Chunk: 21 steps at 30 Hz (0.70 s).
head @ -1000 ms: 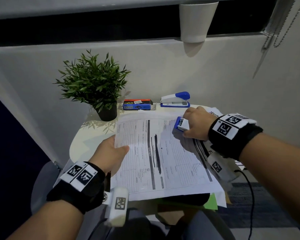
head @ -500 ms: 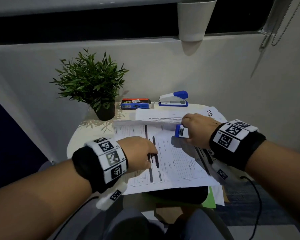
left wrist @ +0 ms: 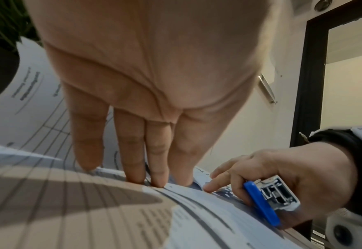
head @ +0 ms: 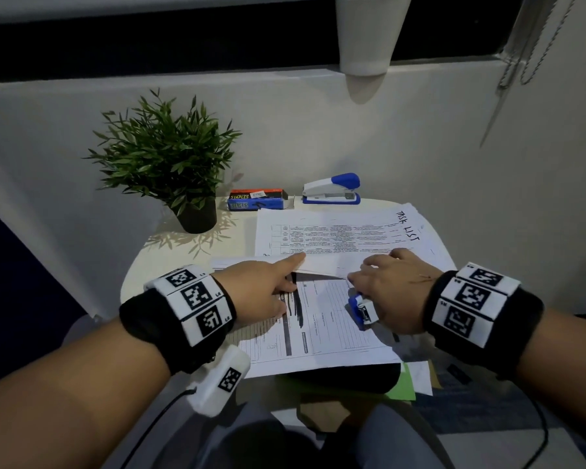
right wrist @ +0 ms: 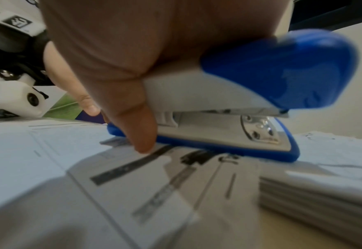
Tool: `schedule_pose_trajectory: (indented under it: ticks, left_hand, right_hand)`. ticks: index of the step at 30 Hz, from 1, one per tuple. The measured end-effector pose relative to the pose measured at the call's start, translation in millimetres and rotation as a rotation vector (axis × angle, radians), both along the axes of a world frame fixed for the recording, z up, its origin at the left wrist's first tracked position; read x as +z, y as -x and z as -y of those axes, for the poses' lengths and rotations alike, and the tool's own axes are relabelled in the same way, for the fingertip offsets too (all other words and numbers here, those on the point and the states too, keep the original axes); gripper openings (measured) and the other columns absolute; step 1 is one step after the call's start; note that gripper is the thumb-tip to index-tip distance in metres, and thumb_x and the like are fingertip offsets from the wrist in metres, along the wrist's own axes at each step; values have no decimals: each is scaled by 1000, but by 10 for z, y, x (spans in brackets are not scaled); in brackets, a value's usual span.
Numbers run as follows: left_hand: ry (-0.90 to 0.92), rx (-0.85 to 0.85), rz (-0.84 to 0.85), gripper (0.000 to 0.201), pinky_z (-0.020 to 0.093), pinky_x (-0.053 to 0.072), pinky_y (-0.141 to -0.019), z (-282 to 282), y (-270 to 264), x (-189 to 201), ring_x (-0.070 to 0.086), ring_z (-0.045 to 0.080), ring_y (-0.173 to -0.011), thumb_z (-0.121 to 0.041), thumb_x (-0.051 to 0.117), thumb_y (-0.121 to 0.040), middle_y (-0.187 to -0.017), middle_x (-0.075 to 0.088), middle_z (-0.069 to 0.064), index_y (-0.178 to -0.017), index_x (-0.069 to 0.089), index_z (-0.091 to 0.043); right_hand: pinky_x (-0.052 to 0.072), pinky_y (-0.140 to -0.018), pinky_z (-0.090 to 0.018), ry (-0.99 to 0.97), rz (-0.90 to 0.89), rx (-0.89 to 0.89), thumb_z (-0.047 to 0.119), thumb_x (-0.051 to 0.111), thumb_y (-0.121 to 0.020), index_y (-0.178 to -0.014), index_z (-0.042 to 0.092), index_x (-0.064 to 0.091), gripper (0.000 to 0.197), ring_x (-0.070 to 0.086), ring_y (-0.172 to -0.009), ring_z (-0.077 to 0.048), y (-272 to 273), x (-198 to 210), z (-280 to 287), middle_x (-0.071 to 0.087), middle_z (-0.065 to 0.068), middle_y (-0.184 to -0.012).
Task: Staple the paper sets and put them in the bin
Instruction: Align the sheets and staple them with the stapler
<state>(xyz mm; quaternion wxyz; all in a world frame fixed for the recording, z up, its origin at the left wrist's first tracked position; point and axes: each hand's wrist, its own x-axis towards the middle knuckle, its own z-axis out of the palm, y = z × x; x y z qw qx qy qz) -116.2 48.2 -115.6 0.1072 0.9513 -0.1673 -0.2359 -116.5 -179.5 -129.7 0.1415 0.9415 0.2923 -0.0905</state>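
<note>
White round table (head: 139,265) carries everything in the head view. At its far edge stand a potted plant (head: 170,164), a box of staples (head: 256,200) and a spare stapler (head: 332,189) side by side. A stack of papers (head: 339,231) with handwriting on its right end lies toward the far right. A printed form set (head: 318,333) lies across the near edge and overhangs it. The left hand (head: 261,292) rests on the form, index finger stretched to the lifted edge of the stack. The right hand (head: 396,292) lies beside it, gripping a blue and white stapler (head: 361,308) in its palm while its fingertips touch the papers. A white cup (head: 369,32) hangs on the wall above. Wrist bands hide part of the form.

Left wrist view: the left hand (left wrist: 146,75) has straight fingers (left wrist: 133,151) pressed down on the paper edge, holding nothing. The right hand (left wrist: 282,176) curls round the stapler (left wrist: 269,198), index finger on the sheet.

Right wrist view: the right hand (right wrist: 116,59) clasps the rear of the stapler (right wrist: 239,101), its base resting on the form (right wrist: 133,185); the mouth stands slightly apart with no paper in it. The stack (right wrist: 325,185) lies just beside, thick at its edge. Picture blurred.
</note>
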Motion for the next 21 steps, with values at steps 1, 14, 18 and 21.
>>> schedule_pose_trajectory:
  ticks: [1,14,18,21]
  left_hand:
    - [-4,6,-7,81,17,31,-99,-3,-14,-3,42,7,-128,-24,53,-93,-138,46,-22,-149,-5,-36]
    - [-12,-4,86,92,26,38,-101,8,109,-48,44,9,-127,-34,63,-86,-142,42,-22,-146,-6,-43]
    - [-53,-16,176,91,30,44,-97,67,115,-72,48,16,-123,-42,60,-86,-141,46,-14,-146,-9,-43]
    - [-15,15,232,86,30,48,-91,76,110,-40,53,16,-115,-40,58,-88,-139,49,-8,-147,-6,-41]
  right_hand:
    - [28,-105,-40,8,-1,1,38,55,-82,-131,26,44,52,37,-128,-18,-9,-8,0,51,4,-130]
    - [39,-66,-28,-546,-33,-433,52,58,-86,-111,19,49,42,51,-82,-18,-330,358,-81,53,8,-77]
    - [41,-74,-27,-408,-87,-410,42,62,-86,-122,11,50,49,51,-90,-19,-502,450,-257,61,-5,-107]
    - [33,-66,-24,-191,-98,-319,32,59,-89,-120,10,48,39,44,-87,-19,-495,426,-395,55,-7,-106]
